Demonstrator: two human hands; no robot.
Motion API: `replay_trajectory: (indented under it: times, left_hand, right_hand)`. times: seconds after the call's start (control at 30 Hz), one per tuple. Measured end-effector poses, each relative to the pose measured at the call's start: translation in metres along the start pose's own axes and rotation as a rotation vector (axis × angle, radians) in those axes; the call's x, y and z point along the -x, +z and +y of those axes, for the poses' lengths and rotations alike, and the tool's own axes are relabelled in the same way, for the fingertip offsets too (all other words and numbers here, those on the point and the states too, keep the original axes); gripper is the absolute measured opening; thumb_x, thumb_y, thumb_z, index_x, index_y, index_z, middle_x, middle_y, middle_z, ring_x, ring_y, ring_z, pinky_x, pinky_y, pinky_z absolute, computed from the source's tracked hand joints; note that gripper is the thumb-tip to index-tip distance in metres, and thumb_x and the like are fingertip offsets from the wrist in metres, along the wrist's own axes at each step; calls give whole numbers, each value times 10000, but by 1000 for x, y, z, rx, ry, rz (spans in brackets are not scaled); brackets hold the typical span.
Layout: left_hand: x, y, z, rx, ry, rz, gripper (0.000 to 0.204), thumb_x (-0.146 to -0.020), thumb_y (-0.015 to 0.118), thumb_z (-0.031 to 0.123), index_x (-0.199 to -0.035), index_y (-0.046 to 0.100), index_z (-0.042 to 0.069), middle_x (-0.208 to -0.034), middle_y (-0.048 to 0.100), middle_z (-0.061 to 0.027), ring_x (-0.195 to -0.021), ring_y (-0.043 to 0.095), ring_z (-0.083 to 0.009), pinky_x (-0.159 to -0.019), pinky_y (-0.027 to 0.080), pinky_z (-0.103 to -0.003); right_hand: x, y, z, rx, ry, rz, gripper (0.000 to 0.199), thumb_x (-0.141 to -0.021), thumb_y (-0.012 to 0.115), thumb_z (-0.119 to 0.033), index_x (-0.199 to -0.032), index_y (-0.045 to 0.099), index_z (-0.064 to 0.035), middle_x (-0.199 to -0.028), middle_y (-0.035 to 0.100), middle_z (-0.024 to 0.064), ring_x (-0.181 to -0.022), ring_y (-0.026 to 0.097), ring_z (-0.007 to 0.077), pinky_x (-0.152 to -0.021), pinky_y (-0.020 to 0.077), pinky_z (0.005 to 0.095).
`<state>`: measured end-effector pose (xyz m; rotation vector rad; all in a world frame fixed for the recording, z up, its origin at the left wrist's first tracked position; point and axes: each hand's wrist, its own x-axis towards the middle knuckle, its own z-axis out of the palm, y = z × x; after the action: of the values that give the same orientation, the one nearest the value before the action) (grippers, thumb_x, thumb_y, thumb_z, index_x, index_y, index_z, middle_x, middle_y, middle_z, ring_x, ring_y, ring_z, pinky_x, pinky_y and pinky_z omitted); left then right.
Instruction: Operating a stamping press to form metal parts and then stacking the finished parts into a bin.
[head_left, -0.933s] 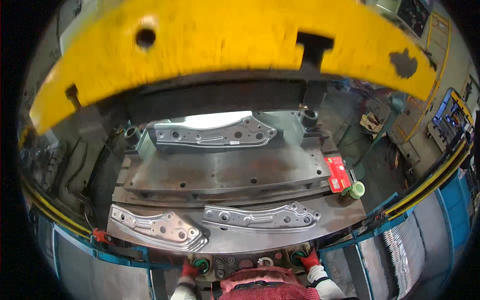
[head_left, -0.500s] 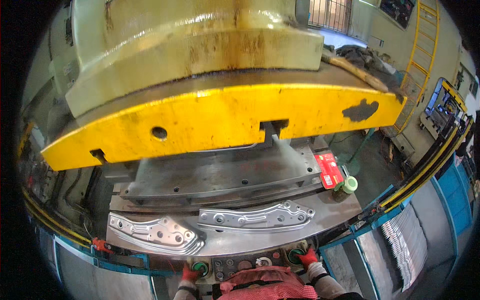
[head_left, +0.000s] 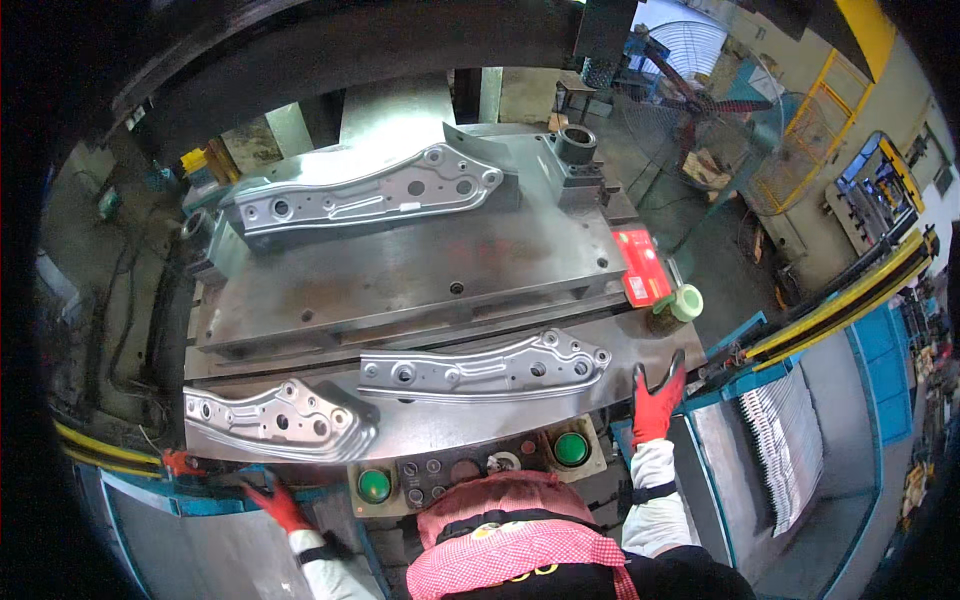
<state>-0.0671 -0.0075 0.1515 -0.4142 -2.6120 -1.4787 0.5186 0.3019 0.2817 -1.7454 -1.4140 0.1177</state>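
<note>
My left hand [head_left: 278, 507], in a red glove, is open with fingers spread, left of the control box [head_left: 490, 468]. My right hand [head_left: 657, 405], gloved in red with dark fingertips, is raised at the table's right front edge. Its thumb and fingers are apart, and it holds nothing. On the press die [head_left: 400, 270] lies a shaped silver sheet-metal part [head_left: 370, 192] with holes and ribs. Another such part [head_left: 485, 366] rests on the steel table in front of the die. To its left sits a stack of similar parts [head_left: 270, 420].
The control box bears a left green button [head_left: 373, 486] and a right green button [head_left: 571, 449]. A jar with a pale green lid [head_left: 686, 302] and a red packet [head_left: 643, 268] sit right of the die. Stacked metal sheets [head_left: 785, 450] stand at right. Behind is a large fan [head_left: 700, 105].
The yellow press ram has risen out of view, uncovering the die and the part on it. Both hands have left the green buttons: the left outward to the left, the right forward and right.
</note>
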Motion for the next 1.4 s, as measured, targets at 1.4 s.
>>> replay_trajectory:
  times: [1.4]
  left_hand:
    - [-132,-13,246,-964,1080,-710,306,-673,639,212,-976,621,167,-848,589,-78,-877,546,-270,-775,410,-398]
  right_hand:
    - [2,122,-148,292,-993,-1124,1090,-481,750,-522,-1353,277,-70,-1286,376,195,-1202,329,385,-1034,188,500]
